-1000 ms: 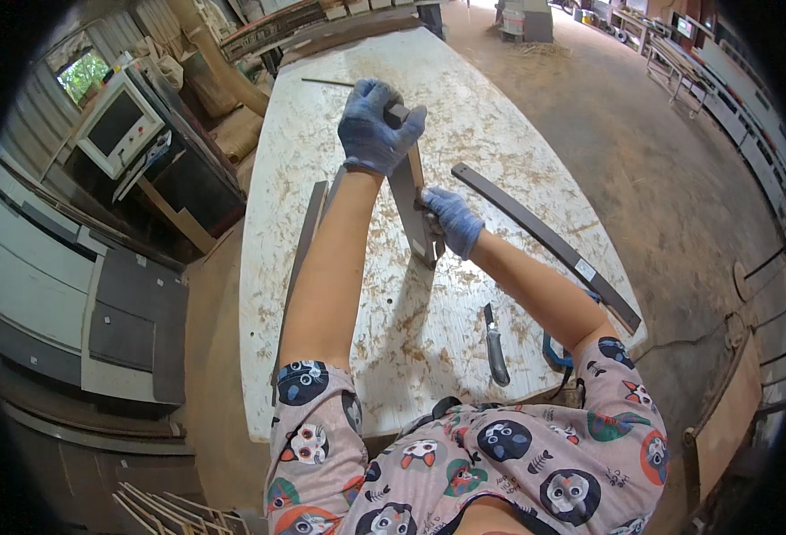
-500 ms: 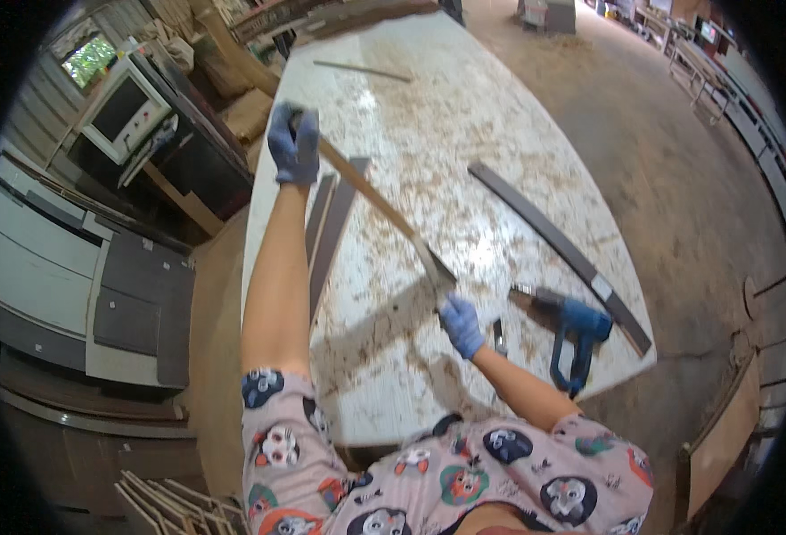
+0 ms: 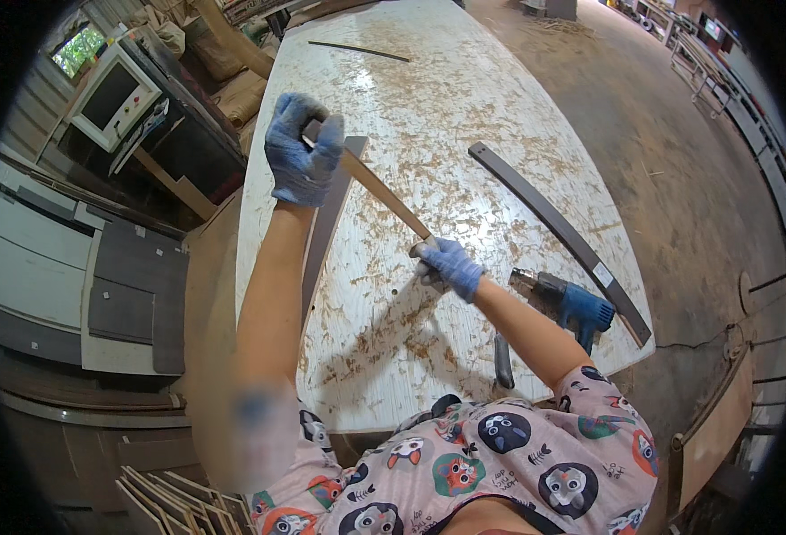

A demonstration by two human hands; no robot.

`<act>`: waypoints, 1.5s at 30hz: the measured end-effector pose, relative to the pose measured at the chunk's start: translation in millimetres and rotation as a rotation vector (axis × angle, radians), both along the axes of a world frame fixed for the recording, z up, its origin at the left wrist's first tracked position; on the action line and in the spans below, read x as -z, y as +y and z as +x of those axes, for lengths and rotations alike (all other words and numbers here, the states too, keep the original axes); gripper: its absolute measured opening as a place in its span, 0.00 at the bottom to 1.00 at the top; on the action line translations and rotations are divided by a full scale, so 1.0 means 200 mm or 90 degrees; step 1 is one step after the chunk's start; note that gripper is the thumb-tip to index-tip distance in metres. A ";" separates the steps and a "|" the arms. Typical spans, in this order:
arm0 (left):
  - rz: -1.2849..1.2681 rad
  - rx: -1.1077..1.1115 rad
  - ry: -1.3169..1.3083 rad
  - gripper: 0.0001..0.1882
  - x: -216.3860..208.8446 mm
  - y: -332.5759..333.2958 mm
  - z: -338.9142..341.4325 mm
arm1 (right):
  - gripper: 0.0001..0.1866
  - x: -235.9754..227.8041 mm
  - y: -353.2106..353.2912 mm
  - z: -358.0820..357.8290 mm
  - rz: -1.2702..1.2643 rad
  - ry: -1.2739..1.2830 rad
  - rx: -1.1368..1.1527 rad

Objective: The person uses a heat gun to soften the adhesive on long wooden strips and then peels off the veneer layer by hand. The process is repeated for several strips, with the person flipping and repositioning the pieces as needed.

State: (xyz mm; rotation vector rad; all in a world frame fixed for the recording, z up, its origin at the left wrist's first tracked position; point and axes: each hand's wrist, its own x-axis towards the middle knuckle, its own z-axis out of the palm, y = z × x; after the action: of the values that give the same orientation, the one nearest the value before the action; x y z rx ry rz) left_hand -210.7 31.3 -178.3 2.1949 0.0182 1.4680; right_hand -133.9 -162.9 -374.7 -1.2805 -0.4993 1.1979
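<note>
My left hand (image 3: 306, 153), in a blue-grey work glove, is raised over the left side of the table with its fingers curled around the upper end of a long narrow brown strip (image 3: 382, 198). The strip slopes down to the right. At its lower end my right hand (image 3: 449, 267), gloved the same way, is closed on it above the middle of the table. Beneath my left hand and forearm lies a dark grey board (image 3: 323, 234), partly hidden. By my right forearm lies a blue heat gun (image 3: 580, 310). A black-handled tool (image 3: 503, 361) lies nearer to me, partly covered by the forearm.
Brown flecks cover the white worktable (image 3: 464, 107). A long dark grey board (image 3: 549, 230) lies along its right side, and a thin dark strip (image 3: 357, 51) lies at the far end. A machine with a screen (image 3: 112, 98) and leaning panels (image 3: 126, 303) stand at the left.
My right hand has moved up and forward, closer to my left hand, and now grips the strip there. My left hand looks larger and closer. The black-handled tool shows more fully.
</note>
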 end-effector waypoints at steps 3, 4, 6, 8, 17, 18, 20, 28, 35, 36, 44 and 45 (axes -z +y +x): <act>-0.040 -0.114 0.149 0.19 -0.09 -0.08 -0.03 | 0.18 -0.04 -0.11 -0.15 -0.022 0.001 0.006; -0.092 -0.127 0.195 0.21 -0.12 -0.07 -0.07 | 0.20 -0.07 -0.16 -0.25 -0.030 0.018 -0.039; -0.152 -0.086 0.274 0.22 -0.08 -0.03 -0.09 | 0.23 -0.02 -0.24 -0.41 0.085 0.098 -0.153; -0.168 -0.119 0.363 0.21 0.07 -0.06 -0.11 | 0.23 -0.06 -0.33 -0.52 -0.006 0.197 -0.213; -0.267 -0.200 0.359 0.19 0.55 0.02 -0.23 | 0.18 0.19 -0.48 -0.75 -0.065 0.546 -0.195; -0.271 -0.181 0.346 0.19 0.55 -0.01 -0.22 | 0.18 0.15 -0.51 -0.73 -0.081 0.528 -0.198; -0.277 -0.175 0.337 0.18 0.57 0.01 -0.22 | 0.18 0.07 -0.60 -0.72 -0.108 0.499 -0.216; -0.302 -0.241 0.412 0.22 0.79 0.26 -0.36 | 0.20 0.08 -1.05 -0.63 -0.085 -0.325 -0.447; -0.391 -0.331 0.384 0.23 1.18 0.65 -0.65 | 0.17 0.09 -1.56 -0.56 -0.059 -0.263 -0.446; -0.426 -0.367 0.363 0.23 1.19 0.63 -0.69 | 0.17 0.12 -1.61 -0.57 -0.004 -0.272 -0.411; -0.203 -0.453 0.310 0.41 1.18 0.41 -0.57 | 0.18 0.38 -1.34 -0.32 -0.177 -0.352 -0.225; -0.313 -0.365 0.219 0.45 1.29 0.37 -0.59 | 0.20 0.27 -1.22 -0.30 -0.260 -0.454 -0.300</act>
State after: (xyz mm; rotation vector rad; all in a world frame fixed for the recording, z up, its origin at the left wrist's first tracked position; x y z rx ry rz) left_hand -328.4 105.8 -436.8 2.0655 1.0799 1.1492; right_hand -194.5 -406.6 -429.6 -2.0315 -1.1664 1.2376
